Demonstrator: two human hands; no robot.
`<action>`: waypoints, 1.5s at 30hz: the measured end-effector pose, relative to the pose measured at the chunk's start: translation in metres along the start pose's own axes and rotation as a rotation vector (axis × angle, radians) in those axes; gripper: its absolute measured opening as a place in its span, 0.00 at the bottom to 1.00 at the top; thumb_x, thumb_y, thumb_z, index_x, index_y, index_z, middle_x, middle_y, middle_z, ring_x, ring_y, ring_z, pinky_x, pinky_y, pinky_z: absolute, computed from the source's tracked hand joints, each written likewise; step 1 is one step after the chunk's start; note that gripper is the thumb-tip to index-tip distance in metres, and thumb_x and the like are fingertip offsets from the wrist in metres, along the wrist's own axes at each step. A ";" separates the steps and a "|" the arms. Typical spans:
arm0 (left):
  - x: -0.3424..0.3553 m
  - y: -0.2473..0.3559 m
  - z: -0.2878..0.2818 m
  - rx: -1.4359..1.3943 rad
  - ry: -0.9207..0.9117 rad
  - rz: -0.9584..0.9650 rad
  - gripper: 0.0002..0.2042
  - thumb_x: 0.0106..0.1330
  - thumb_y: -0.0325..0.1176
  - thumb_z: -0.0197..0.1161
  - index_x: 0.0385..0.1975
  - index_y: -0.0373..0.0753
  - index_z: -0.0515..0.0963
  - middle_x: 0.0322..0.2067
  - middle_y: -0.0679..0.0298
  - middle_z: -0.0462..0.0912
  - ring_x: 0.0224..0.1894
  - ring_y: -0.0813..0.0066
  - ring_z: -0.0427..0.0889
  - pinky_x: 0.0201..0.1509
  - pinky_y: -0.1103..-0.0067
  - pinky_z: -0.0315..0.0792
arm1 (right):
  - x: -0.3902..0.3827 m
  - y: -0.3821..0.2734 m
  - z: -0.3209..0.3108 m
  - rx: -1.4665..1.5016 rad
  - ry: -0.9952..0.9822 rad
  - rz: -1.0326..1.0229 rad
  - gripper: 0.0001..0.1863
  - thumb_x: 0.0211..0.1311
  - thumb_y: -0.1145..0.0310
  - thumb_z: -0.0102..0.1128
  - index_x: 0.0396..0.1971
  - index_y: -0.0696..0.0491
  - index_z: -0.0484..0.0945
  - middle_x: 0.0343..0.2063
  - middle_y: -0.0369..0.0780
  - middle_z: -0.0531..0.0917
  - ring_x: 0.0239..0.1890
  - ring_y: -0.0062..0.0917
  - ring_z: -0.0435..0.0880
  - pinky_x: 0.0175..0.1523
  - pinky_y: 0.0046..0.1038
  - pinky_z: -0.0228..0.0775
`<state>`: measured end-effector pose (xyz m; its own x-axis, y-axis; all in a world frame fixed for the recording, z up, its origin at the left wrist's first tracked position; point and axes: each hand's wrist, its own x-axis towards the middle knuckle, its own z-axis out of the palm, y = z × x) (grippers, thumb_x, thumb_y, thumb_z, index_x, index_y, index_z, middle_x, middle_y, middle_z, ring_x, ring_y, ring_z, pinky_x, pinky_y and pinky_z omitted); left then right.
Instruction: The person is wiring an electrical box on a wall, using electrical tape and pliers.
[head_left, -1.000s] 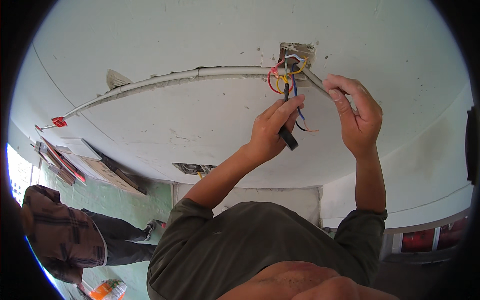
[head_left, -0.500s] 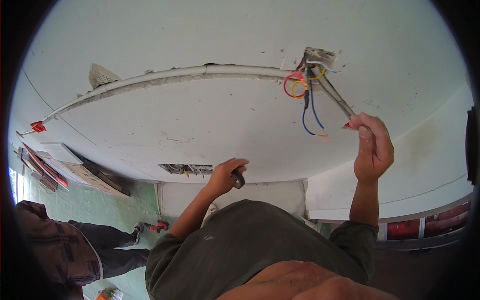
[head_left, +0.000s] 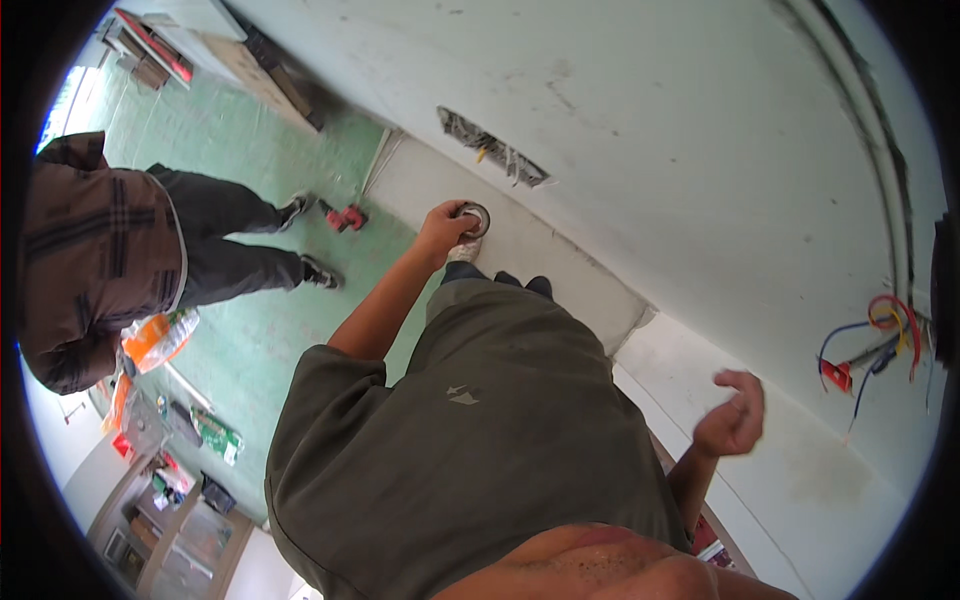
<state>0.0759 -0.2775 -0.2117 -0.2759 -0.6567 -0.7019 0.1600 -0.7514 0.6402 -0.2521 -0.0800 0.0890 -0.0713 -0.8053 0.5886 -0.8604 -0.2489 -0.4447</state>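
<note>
We see the left hand [head_left: 447, 232] gripping a roll of black tape [head_left: 484, 213], its ring facing up toward us, with the fingers wrapped about one side. The roll is held in the air, in view over the left part of a pale strip [head_left: 560, 255] at the foot of the wall [head_left: 680, 130], close to the strip's edge with the green floor [head_left: 260, 355].

Our right hand [head_left: 735, 420] is raised and well apart from the left, its fingers loosely bent rather than clenched. Nearest to it, but apart, are the loose wires [head_left: 886, 325] in red, yellow and blue, hanging out from the wall, with a small red piece [head_left: 836, 375] beside them. A grooved run of pale conduit [head_left: 868, 150] curves along the wall toward these wires.

Near the wall's lower edge, we find a long recess [head_left: 490, 148] with a bit of yellow showing in it. On the floor, near its edge with the strip, lies a red power tool [head_left: 345, 217]. Just beside it stands a co-worker [head_left: 120, 235] in a brown checked top and dark trousers. Boards [head_left: 262, 75] lean along the wall at the floor's far edge.
</note>
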 end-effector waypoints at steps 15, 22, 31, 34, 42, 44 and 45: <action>-0.043 -0.059 -0.109 -0.358 0.304 0.012 0.14 0.68 0.34 0.59 0.49 0.36 0.77 0.29 0.69 0.75 0.32 0.79 0.75 0.40 0.78 0.74 | -0.038 0.050 0.275 0.386 -1.082 0.465 0.15 0.65 0.63 0.59 0.48 0.54 0.77 0.35 0.43 0.83 0.37 0.32 0.84 0.42 0.32 0.74; -0.121 -0.160 -0.183 -0.469 0.628 -0.102 0.10 0.68 0.39 0.60 0.39 0.39 0.78 0.28 0.69 0.72 0.31 0.78 0.73 0.36 0.78 0.71 | -0.066 0.102 0.504 0.861 -0.750 1.503 0.19 0.67 0.70 0.55 0.56 0.57 0.71 0.37 0.38 0.80 0.32 0.25 0.84 0.34 0.25 0.77; -0.273 -0.315 -0.203 -0.308 0.839 -0.631 0.11 0.65 0.38 0.58 0.22 0.40 0.71 0.20 0.65 0.73 0.22 0.76 0.74 0.26 0.79 0.71 | -0.091 0.182 0.659 0.547 -0.562 1.586 0.25 0.57 0.81 0.60 0.56 0.57 0.68 0.34 0.41 0.80 0.27 0.27 0.81 0.29 0.27 0.75; -0.270 -0.330 -0.193 -0.302 0.871 -0.742 0.09 0.66 0.36 0.59 0.30 0.37 0.76 0.22 0.65 0.75 0.23 0.77 0.75 0.27 0.79 0.72 | -0.094 0.200 0.676 0.868 -0.367 1.647 0.08 0.59 0.81 0.61 0.33 0.55 0.71 0.29 0.42 0.80 0.24 0.28 0.81 0.28 0.29 0.79; -0.213 -0.311 -0.199 -0.059 0.787 -0.450 0.12 0.69 0.34 0.58 0.44 0.32 0.79 0.26 0.65 0.78 0.26 0.79 0.77 0.31 0.81 0.74 | -0.098 0.161 0.656 0.609 -0.180 1.546 0.11 0.64 0.69 0.62 0.41 0.58 0.73 0.34 0.45 0.81 0.30 0.30 0.85 0.33 0.29 0.83; -0.178 -0.287 -0.207 0.027 0.767 -0.279 0.13 0.70 0.35 0.58 0.45 0.32 0.79 0.27 0.65 0.79 0.28 0.79 0.78 0.32 0.81 0.74 | -0.115 0.173 0.637 0.467 -0.188 1.450 0.13 0.66 0.64 0.60 0.41 0.59 0.74 0.33 0.44 0.82 0.30 0.30 0.85 0.34 0.28 0.82; -0.169 -0.282 -0.211 0.105 0.796 -0.227 0.13 0.70 0.35 0.57 0.44 0.31 0.78 0.28 0.64 0.79 0.29 0.79 0.78 0.31 0.81 0.74 | -0.120 0.157 0.624 0.547 -0.201 1.499 0.13 0.67 0.64 0.59 0.41 0.58 0.74 0.32 0.43 0.82 0.30 0.29 0.85 0.34 0.27 0.82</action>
<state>0.2778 0.0315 -0.3395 0.4675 -0.3686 -0.8035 0.0814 -0.8871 0.4543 -0.0632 -0.3587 -0.4726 -0.5403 -0.5317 -0.6523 0.1985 0.6727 -0.7128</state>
